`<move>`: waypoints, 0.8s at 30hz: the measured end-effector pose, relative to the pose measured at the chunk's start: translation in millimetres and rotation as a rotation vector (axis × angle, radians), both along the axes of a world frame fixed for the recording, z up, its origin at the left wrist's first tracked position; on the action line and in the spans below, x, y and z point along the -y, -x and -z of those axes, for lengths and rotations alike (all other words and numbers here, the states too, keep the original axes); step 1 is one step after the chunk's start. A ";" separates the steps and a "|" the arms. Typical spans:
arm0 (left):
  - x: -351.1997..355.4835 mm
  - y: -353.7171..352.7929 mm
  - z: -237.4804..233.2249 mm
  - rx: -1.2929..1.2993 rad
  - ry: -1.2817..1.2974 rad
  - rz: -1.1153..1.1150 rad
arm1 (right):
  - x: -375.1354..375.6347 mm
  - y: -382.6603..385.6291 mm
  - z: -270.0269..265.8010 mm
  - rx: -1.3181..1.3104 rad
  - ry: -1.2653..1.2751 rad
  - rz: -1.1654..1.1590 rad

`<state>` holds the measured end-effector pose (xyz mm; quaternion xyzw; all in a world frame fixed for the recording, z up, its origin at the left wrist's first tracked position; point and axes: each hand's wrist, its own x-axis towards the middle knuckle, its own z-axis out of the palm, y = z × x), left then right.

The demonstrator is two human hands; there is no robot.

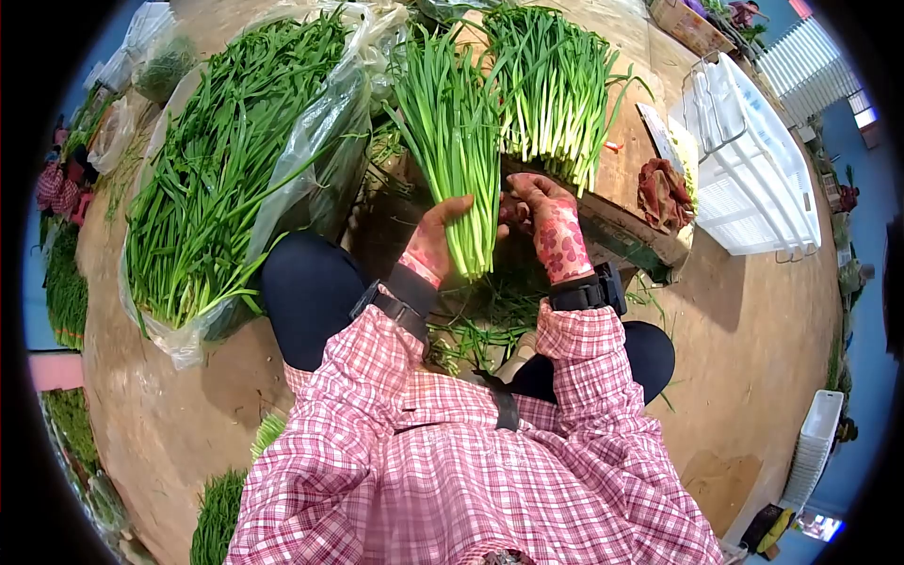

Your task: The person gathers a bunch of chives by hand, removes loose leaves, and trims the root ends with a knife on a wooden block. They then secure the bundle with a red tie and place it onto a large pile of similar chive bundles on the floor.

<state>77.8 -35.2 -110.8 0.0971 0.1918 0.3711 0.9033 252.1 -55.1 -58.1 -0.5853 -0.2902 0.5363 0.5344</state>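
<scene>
Left hand (pixel 438 235) wrapped round chive bunch (pixel 457 141), upright; right hand (pixel 556 221) pinching its base.

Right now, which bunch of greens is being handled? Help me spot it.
Look between the big plastic bag of greens on the left and the pile stacked on the wooden board. There one bunch stands upright, gripped near its lower end by the left hand. Unlike the rest, it is held, not lying down.
</scene>
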 end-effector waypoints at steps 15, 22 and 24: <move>0.4 -2.5 -2.2 0.317 -0.133 0.065 | 46.0 -3.2 21.1 -0.738 -0.070 0.217; 10.8 -8.4 -14.8 -0.397 -0.246 -0.025 | 33.6 -8.8 -17.1 -0.187 -0.101 0.079; 17.7 -8.8 -3.8 -0.454 -0.375 -0.110 | 10.7 30.7 -30.7 0.531 -0.013 -0.025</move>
